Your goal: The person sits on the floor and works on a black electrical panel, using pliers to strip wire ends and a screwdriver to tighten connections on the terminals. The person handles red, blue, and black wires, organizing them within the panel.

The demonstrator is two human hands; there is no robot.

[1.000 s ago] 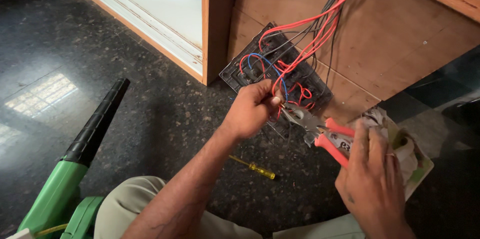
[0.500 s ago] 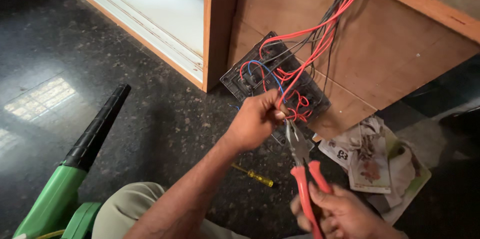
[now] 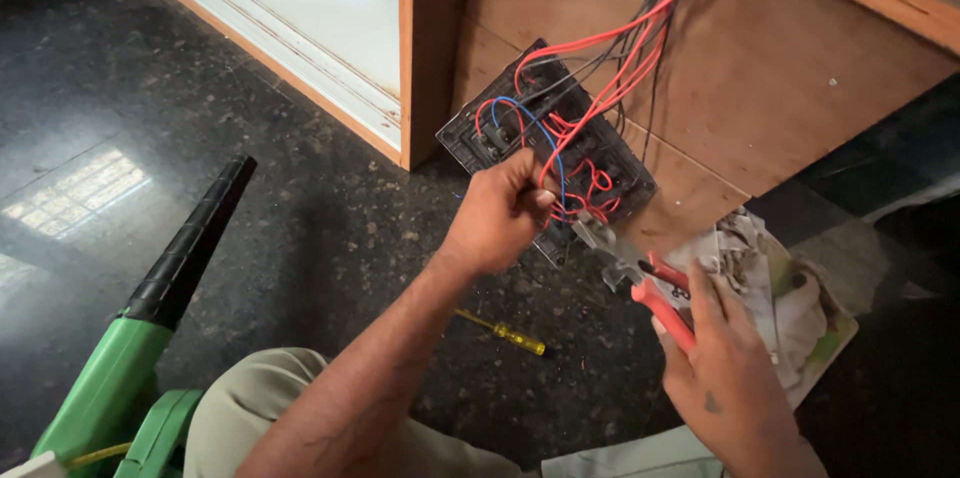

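Observation:
My left hand (image 3: 497, 220) grips the lower edge of a black switch plate (image 3: 500, 128) seen from its back, with red, blue and black wires (image 3: 600, 53) running into it. The thumb presses against the red wires near the plate's middle. My right hand (image 3: 725, 368) holds red-handled pliers (image 3: 640, 278), whose metal jaws point up-left at the plate's lower corner, just right of my left hand.
A yellow-handled screwdriver (image 3: 505, 333) lies on the dark speckled floor (image 3: 300, 228). A green blower with a black nozzle (image 3: 190, 248) lies at left. Crumpled paper on a board (image 3: 790, 298) sits at right. Behind stand a plywood panel (image 3: 780, 78) and a wooden frame (image 3: 432, 48).
My right hand swung the pliers from pointing straight up under the plate to a slanted position at the right, handles now lower right. My left hand stayed on the plate.

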